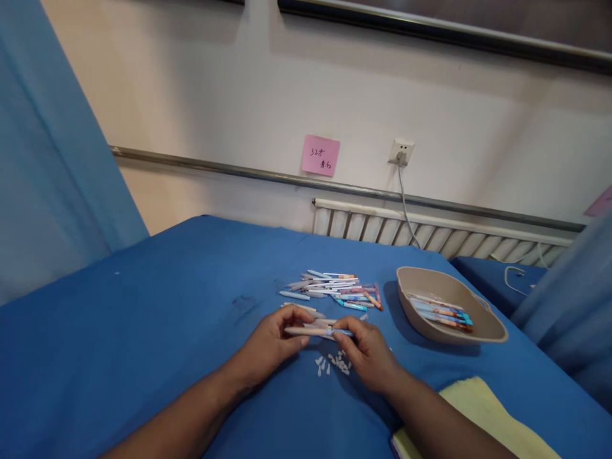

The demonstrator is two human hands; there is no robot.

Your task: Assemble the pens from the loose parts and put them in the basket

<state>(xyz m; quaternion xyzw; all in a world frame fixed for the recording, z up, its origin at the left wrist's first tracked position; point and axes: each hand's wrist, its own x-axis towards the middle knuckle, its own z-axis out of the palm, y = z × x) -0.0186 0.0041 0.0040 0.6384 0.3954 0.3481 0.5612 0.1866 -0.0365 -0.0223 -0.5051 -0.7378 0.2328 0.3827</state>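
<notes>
A pen with a pale barrel and a blue end lies level between my two hands. My right hand pinches its blue end between thumb and fingers. Around the pale end, the thumb and fingers of my left hand are curled, the pen passing between them. Several small white pieces are scattered on the blue cloth just below the pen. Beyond my hands is a loose pile of pen parts in white, grey, light blue, pink and orange. A few pale barrels lie close behind my fingers.
To the right stands a beige basket with several pens inside. A yellow cloth lies near my right forearm. Blue cloth covers the table. Behind it are a radiator, a metal rail and a plugged-in socket.
</notes>
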